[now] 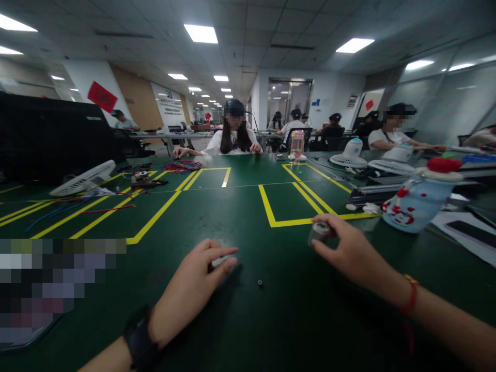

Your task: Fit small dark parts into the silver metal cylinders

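A: Nearest is the left hand [194, 281], a black watch [141, 341] on its wrist, lying palm down on the green table [271, 320]. Its fingers [222, 261] are loosely curved over a small pale piece [219, 262], touching it; how firmly they grip I cannot tell.

B: And just beyond those fingertips?

A: A tiny black ring [260, 282] lies loose on the table, just right of the left hand, touched by neither hand.

B: The right hand?

A: The right hand [351, 253], a red cord [409, 294] at its wrist, is right of the black ring and slightly farther off. Its fingers [323, 250] pinch a small grey cylinder [320, 231], held at the near edge of the yellow tape box [271, 219].

B: Beyond that?

A: Right of the tape box lies a blue bottle cover with red trim [416, 199]. Far left of the box, a white fan grille [83, 178] and loose wires [96, 204]. Past the box stand a pink bottle [296, 144] and more white fans [351, 155]. A person in white [232, 137] sits across the table, hands on it, and others sit behind.
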`<state>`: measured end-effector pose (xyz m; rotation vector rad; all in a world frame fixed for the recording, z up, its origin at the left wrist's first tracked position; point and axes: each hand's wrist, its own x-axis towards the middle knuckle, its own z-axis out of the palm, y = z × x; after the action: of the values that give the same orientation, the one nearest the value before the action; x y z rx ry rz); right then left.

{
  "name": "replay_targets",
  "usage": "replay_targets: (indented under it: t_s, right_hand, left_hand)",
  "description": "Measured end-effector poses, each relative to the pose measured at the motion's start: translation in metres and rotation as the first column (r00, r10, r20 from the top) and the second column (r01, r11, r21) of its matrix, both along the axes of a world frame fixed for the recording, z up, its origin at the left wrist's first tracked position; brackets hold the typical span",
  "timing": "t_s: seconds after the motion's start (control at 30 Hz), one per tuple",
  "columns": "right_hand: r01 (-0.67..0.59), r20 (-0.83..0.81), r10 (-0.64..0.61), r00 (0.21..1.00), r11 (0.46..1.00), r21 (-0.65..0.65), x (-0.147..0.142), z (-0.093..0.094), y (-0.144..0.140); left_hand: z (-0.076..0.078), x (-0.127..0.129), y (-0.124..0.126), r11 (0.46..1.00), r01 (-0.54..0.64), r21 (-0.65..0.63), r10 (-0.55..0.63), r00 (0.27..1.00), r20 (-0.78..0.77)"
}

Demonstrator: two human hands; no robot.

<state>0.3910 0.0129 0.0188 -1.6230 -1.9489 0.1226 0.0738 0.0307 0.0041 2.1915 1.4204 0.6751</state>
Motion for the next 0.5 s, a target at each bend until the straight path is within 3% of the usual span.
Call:
replay_targets:
  t_s: [0.1,0.17,0.23,0.3,0.33,0.4,0.43,0.5]
  right_hand:
    - [0.273,0.239,-0.244,0.94,0.957,-0.097,0.064,0.01,0.021]
    - [0.364,0.32,-0.304,0.897,0.92,-0.146,0.096,0.012,0.029]
    - [0.389,0.345,-0.314,0.885,0.905,-0.173,0.108,0.012,0.031]
    - [0.406,0.376,-0.339,0.862,0.906,-0.115,0.096,0.012,0.026]
    - [0.383,0.386,-0.336,0.859,0.923,-0.049,0.081,0.012,0.021]
    - [0.209,0.376,-0.224,0.899,0.975,0.081,0.038,0.011,0.008]
    - [0.052,0.357,-0.086,0.93,0.993,0.106,0.014,0.009,0.0]
    - [-0.257,0.275,0.243,0.93,0.966,0.014,-0.035,0.001,-0.014]
  left_hand:
    - [0.0,-0.019,0.016,0.994,-0.105,0.036,0.107,0.992,-0.062]
    - [-0.003,-0.025,0.023,0.991,-0.13,0.045,0.134,0.986,-0.096]
    - [-0.006,-0.026,0.025,0.99,-0.126,0.054,0.132,0.983,-0.125]
    - [-0.009,-0.023,0.025,0.992,-0.108,0.068,0.117,0.981,-0.154]
    - [-0.011,-0.022,0.024,0.992,-0.1,0.076,0.111,0.98,-0.167]
    - [-0.012,-0.02,0.023,0.992,-0.093,0.081,0.106,0.978,-0.181]
    - [-0.013,-0.019,0.022,0.992,-0.092,0.083,0.105,0.978,-0.182]
    - [-0.014,-0.02,0.023,0.992,-0.091,0.091,0.107,0.978,-0.179]
